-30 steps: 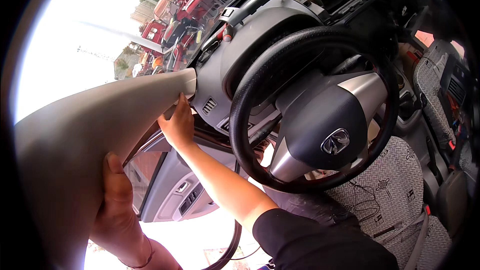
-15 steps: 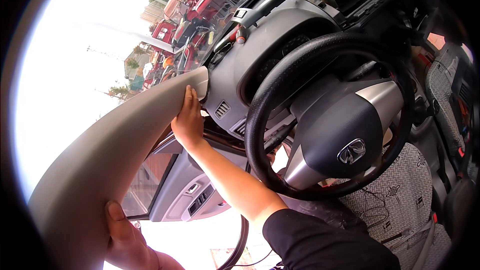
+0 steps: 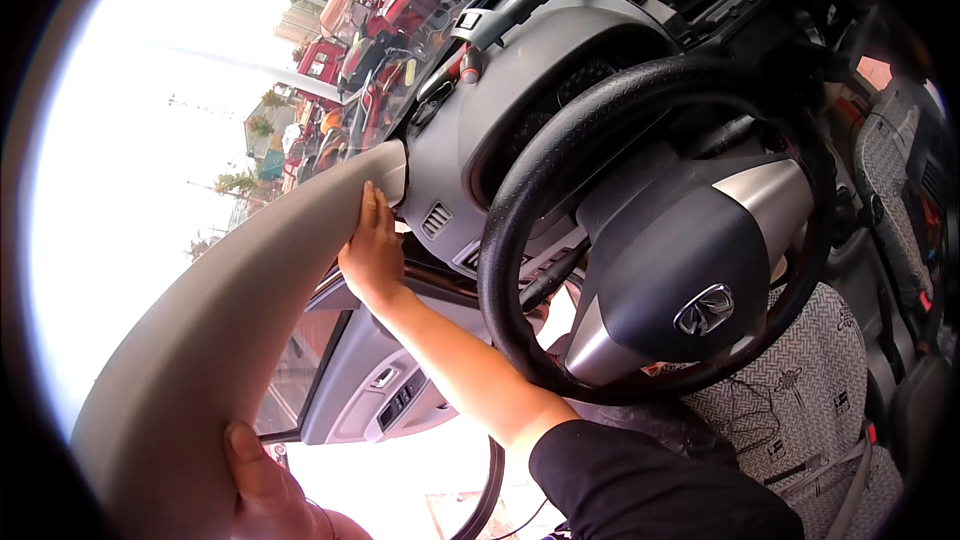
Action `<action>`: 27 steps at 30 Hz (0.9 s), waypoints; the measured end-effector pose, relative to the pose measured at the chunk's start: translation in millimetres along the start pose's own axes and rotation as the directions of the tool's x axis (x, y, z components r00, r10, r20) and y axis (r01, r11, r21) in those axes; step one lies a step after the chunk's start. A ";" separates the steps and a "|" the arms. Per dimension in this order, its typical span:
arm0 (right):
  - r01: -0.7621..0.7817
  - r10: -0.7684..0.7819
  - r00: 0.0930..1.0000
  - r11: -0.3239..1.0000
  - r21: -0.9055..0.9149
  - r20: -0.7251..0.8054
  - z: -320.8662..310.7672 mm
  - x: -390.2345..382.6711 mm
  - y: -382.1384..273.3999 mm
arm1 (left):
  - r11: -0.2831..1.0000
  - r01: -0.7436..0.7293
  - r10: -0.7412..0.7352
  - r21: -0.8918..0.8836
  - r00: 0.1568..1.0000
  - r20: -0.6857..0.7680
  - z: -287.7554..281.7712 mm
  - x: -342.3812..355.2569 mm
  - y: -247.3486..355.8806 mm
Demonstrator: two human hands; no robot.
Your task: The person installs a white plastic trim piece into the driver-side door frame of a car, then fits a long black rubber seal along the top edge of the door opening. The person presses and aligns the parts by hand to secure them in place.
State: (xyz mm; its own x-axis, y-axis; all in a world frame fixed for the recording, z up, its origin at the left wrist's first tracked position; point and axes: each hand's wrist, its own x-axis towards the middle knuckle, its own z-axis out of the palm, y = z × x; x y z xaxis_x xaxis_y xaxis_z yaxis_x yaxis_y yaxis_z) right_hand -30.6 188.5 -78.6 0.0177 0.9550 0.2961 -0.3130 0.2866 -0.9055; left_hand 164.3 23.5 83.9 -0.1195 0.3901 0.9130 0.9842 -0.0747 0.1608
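Landmark: steering wheel (image 3: 680,250). Grey pillar trim (image 3: 240,290): left of wheel, under the fingers; long axis curved, running from lower left up toward the dashboard (image 3: 455,140); narrow end at the dashboard, contact cannot be told. Right hand (image 3: 375,252): left of wheel, nearer the narrow end; fingers close together, laid on the trim; thumb hidden. Left hand (image 3: 268,490): lower left of wheel; thumb against the trim's inner edge, other fingers hidden, closure unclear. Room: bright gap lower left of wheel, below the door panel (image 3: 350,400); wheel's rim bounds the right.
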 end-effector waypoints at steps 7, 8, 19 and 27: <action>-0.065 0.064 0.996 0.997 0.030 0.054 -6.1 -2.0 -5.3 | 0.999 -0.005 0.004 0.031 1.000 0.005 -4.4 2.3 -1.7; -0.051 0.051 0.999 0.999 0.015 -0.016 -2.4 0.4 -3.6 | 1.000 0.000 0.000 0.031 1.000 0.015 -0.8 2.0 0.8; -0.002 0.001 0.999 1.000 -0.027 -0.049 6.1 -6.3 3.1 | 0.996 0.089 -0.088 0.005 0.991 -0.103 -17.1 14.9 -15.9; -0.003 -0.005 0.996 0.996 -0.089 -0.093 20.1 -3.3 14.6 | 0.992 0.129 -0.128 -0.002 0.991 0.023 -10.9 26.3 -19.4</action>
State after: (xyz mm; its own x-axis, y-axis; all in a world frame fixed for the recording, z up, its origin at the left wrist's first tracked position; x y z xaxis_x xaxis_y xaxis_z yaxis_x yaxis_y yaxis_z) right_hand -54.4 188.1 -86.7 0.1078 0.9564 0.2713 -0.2270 0.2893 -0.9299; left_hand 140.6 25.2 108.8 -0.2419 0.4177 0.8758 0.9603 -0.0260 0.2776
